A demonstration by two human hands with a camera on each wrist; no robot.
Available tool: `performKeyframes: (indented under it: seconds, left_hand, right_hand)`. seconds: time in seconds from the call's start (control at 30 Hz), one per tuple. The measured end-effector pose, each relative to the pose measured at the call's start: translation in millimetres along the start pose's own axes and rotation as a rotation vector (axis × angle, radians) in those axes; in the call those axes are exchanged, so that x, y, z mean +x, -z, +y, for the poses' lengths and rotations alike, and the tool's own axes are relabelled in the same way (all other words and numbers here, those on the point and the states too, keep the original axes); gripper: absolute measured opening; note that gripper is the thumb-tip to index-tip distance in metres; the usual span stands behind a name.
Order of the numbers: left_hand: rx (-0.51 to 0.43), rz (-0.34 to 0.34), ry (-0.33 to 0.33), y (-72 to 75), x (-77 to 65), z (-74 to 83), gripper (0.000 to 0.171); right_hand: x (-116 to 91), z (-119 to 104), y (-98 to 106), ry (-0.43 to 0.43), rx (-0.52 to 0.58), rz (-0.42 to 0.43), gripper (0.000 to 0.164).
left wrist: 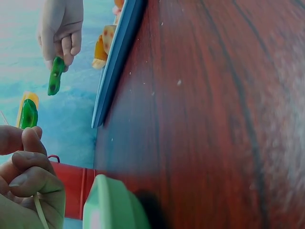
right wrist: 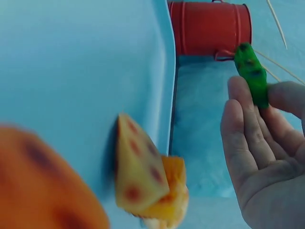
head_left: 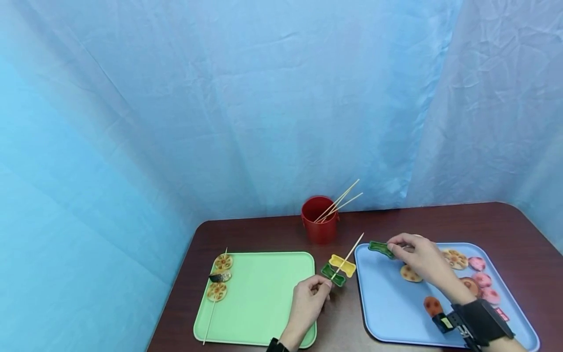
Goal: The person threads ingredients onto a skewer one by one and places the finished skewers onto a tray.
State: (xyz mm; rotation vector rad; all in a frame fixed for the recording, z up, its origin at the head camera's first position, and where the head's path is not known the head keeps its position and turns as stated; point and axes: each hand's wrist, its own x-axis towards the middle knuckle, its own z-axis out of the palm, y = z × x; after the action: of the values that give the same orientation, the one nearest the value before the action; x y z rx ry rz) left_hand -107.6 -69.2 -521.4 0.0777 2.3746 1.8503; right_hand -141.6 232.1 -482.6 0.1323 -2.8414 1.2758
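Observation:
My left hand (head_left: 308, 300) pinches a thin wooden skewer (head_left: 355, 244) between thumb and fingertips, its pointed end aimed up and to the right. Threaded on it are a green toy pepper piece (head_left: 339, 280), close to the fingertips, and a yellow pepper piece (head_left: 349, 268) farther up. Over the far left corner of the blue tray (head_left: 374, 313), my right hand (head_left: 415, 256) pinches another green pepper piece (head_left: 378, 247) by one end. That piece is apart from the skewer tip. In the right wrist view the held piece (right wrist: 251, 74) sits between thumb and fingers.
Toy foods lie on the blue tray, including pink pieces (head_left: 482, 279) and a sausage-like piece (head_left: 433, 306). On the green tray (head_left: 264, 298) at left rests a filled skewer (head_left: 210, 320) with round slices. A red bucket (head_left: 321, 232) holding several skewers stands behind.

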Motion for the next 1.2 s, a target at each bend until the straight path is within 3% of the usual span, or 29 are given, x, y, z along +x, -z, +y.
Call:
performKeyframes:
  seconds: [0.3,0.47,1.2]
  left_hand:
    - [-0.045,-0.031,0.007,-2.7,-3.5,3.3,0.018]
    - [-0.055,-0.04,0.014,-3.7,-4.2,5.8,0.018]
    - [-0.038,-0.052,0.0,-6.6,-5.6,6.6,0.017]
  right_hand:
    - [2.3,-4.4,-5.5,-0.075,0.227,0.01,0.039]
    - [5.7,-9.1,-4.9,-0.079,0.294,0.047,0.046]
    - [6.6,-28.1,-3.0,-0.038,0.301,0.078,0.046]
